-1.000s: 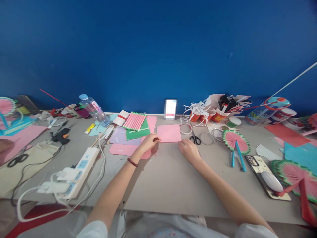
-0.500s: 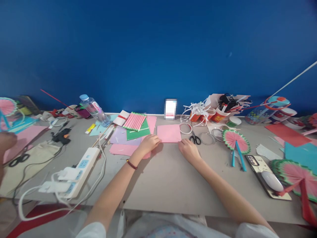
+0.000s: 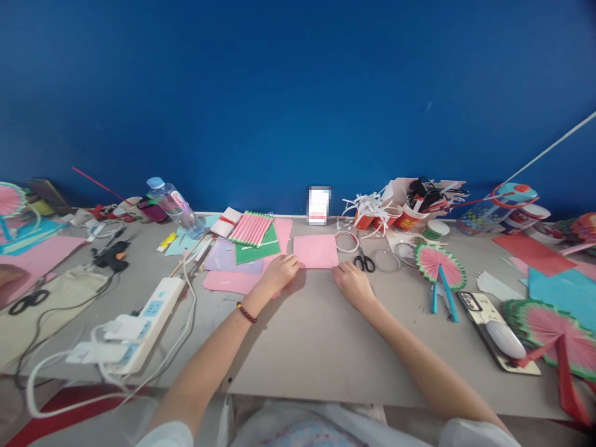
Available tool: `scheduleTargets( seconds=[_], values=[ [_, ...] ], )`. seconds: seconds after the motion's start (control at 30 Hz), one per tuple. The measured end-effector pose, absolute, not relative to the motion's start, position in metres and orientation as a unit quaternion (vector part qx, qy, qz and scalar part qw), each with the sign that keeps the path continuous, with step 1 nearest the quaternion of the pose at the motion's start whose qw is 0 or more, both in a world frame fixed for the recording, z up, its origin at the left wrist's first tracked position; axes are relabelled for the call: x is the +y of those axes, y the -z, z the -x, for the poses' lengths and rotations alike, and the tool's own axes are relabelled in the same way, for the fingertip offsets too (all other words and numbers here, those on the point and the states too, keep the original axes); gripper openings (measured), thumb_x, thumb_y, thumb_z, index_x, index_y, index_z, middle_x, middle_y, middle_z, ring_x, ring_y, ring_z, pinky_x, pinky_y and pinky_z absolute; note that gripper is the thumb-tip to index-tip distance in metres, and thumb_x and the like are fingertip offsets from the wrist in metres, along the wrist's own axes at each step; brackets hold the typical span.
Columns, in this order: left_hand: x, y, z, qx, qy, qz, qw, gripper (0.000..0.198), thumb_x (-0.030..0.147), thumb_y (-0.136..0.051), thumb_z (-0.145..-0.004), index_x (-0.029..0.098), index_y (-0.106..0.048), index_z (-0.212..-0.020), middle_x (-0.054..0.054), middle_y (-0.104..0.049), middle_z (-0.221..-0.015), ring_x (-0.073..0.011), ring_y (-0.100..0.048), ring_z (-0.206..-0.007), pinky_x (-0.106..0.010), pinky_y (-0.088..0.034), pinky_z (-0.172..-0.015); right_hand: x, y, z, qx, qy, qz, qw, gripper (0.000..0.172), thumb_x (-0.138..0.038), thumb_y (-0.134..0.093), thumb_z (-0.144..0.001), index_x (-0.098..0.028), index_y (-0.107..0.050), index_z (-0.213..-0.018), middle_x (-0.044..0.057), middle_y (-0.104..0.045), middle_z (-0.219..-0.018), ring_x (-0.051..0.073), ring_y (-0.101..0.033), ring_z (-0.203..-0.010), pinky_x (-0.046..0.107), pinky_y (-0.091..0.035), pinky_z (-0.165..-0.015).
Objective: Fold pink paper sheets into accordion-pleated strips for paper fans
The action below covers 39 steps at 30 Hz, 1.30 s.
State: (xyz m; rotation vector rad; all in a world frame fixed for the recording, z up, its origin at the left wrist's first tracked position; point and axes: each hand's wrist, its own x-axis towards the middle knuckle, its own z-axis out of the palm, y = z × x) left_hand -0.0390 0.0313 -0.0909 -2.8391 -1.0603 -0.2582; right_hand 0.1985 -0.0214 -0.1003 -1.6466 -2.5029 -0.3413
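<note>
A pink sheet of paper (image 3: pixel 315 251) lies in front of me, its near edge facing me. At its near left corner, my left hand (image 3: pixel 283 273) is closed, with the fingertips pinching the paper. My right hand (image 3: pixel 351 279) is curled at the near right corner, its fingers closed on the edge there. Left of the sheet, a pleated pink paper piece with green edges (image 3: pixel 251 228) rests on green paper (image 3: pixel 258 251). Black-handled scissors (image 3: pixel 365 263) lie just beyond my right hand.
A power strip (image 3: pixel 153 326) with white plugs and cables sits at front left, a water bottle (image 3: pixel 174 208) behind it. Cups of paper strips (image 3: pixel 370 211) stand by the wall. Rightward are a watermelon fan (image 3: pixel 440 267) and a phone (image 3: pixel 493 335) under a mouse. Another person's hand (image 3: pixel 10 275) shows far left.
The whole view has shifted slightly left. Both my hands stay at the pink paper's near corners. At the far left, the other person's hand shows less and sits lower.
</note>
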Motion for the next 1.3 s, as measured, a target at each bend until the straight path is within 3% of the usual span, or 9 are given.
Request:
scheduleTargets(
  seconds=[0.13, 0.23, 0.33, 0.53, 0.77, 0.93, 1.07, 1.3],
  values=[
    [0.008, 0.092, 0.028, -0.386, 0.064, 0.916, 0.087, 0.019, 0.003, -0.045, -0.085, 0.010, -0.063, -0.086, -0.010, -0.057, -0.085, -0.0228, -0.054, -0.088, -0.034, -0.043, -0.075, -0.025, 0.098, -0.195, -0.825, 0.106, 0.554, 0.038, 0.013, -0.015, -0.051, -0.087, -0.014, -0.064, -0.088, 0.009, -0.062, -0.087, 0.021, -0.052, -0.085, 0.030, -0.036, -0.072],
    [-0.017, 0.097, 0.015, -0.461, 0.065, 0.879, 0.104, 0.026, 0.005, -0.044, -0.085, 0.007, -0.061, -0.105, -0.012, -0.058, -0.094, -0.0237, -0.053, -0.089, -0.035, -0.043, -0.076, -0.031, 0.096, -0.188, -0.817, 0.110, 0.566, 0.024, 0.027, -0.015, -0.051, -0.087, -0.012, -0.059, -0.112, 0.011, -0.063, -0.091, 0.022, -0.054, -0.087, 0.032, -0.038, -0.073],
    [-0.033, 0.099, 0.004, -0.500, 0.095, 0.855, 0.101, 0.041, 0.019, -0.047, -0.087, 0.008, -0.049, -0.127, -0.015, -0.056, -0.107, -0.0276, -0.050, -0.102, -0.039, -0.041, -0.085, -0.038, 0.094, -0.178, -0.804, 0.119, 0.582, 0.015, 0.040, -0.015, -0.051, -0.086, -0.010, -0.051, -0.125, 0.013, -0.062, -0.098, 0.025, -0.054, -0.090, 0.034, -0.040, -0.074],
    [-0.037, 0.096, -0.002, -0.523, 0.090, 0.844, 0.082, 0.049, 0.029, -0.046, -0.087, 0.007, -0.046, -0.132, -0.017, -0.056, -0.114, -0.0301, -0.047, -0.109, -0.043, -0.039, -0.089, -0.049, 0.096, -0.165, -0.794, 0.137, 0.592, 0.012, 0.042, -0.016, -0.047, -0.087, -0.006, -0.051, -0.127, 0.017, -0.062, -0.099, 0.027, -0.053, -0.093, 0.037, -0.041, -0.077],
    [-0.034, 0.099, 0.005, -0.515, 0.121, 0.847, 0.061, 0.049, 0.026, -0.047, -0.085, 0.010, -0.046, -0.131, -0.017, -0.055, -0.119, -0.0305, -0.046, -0.113, -0.044, -0.039, -0.091, -0.051, 0.099, -0.160, -0.784, 0.163, 0.599, 0.011, 0.042, -0.012, -0.047, -0.084, -0.004, -0.053, -0.124, 0.020, -0.063, -0.104, 0.028, -0.055, -0.096, 0.040, -0.042, -0.083],
    [-0.027, 0.101, 0.008, -0.457, 0.141, 0.877, 0.032, 0.045, 0.018, -0.047, -0.081, 0.008, -0.049, -0.125, -0.016, -0.055, -0.117, -0.0290, -0.048, -0.109, -0.043, -0.039, -0.093, -0.050, 0.105, -0.161, -0.790, 0.168, 0.587, 0.045, 0.039, -0.014, -0.048, -0.084, -0.006, -0.056, -0.121, 0.021, -0.059, -0.119, 0.030, -0.050, -0.112, 0.040, -0.041, -0.090],
    [-0.033, 0.099, 0.001, -0.481, 0.133, 0.866, 0.028, 0.051, 0.025, -0.048, -0.082, 0.004, -0.047, -0.128, -0.019, -0.054, -0.115, -0.0312, -0.046, -0.108, -0.047, -0.036, -0.096, -0.050, 0.106, -0.160, -0.792, 0.146, 0.592, 0.042, 0.041, -0.013, -0.047, -0.084, -0.005, -0.052, -0.124, 0.020, -0.059, -0.115, 0.028, -0.050, -0.110, 0.037, -0.042, -0.086],
    [-0.042, 0.093, -0.009, -0.509, 0.113, 0.852, 0.044, 0.060, 0.037, -0.051, -0.082, 0.014, -0.041, -0.136, -0.017, -0.051, -0.118, -0.0342, -0.041, -0.110, -0.052, -0.035, -0.090, -0.049, 0.095, -0.160, -0.802, 0.107, 0.587, 0.024, 0.052, -0.021, -0.052, -0.083, -0.016, -0.044, -0.135, 0.016, -0.058, -0.112, 0.029, -0.048, -0.104, 0.040, -0.039, -0.079]
  ],
)
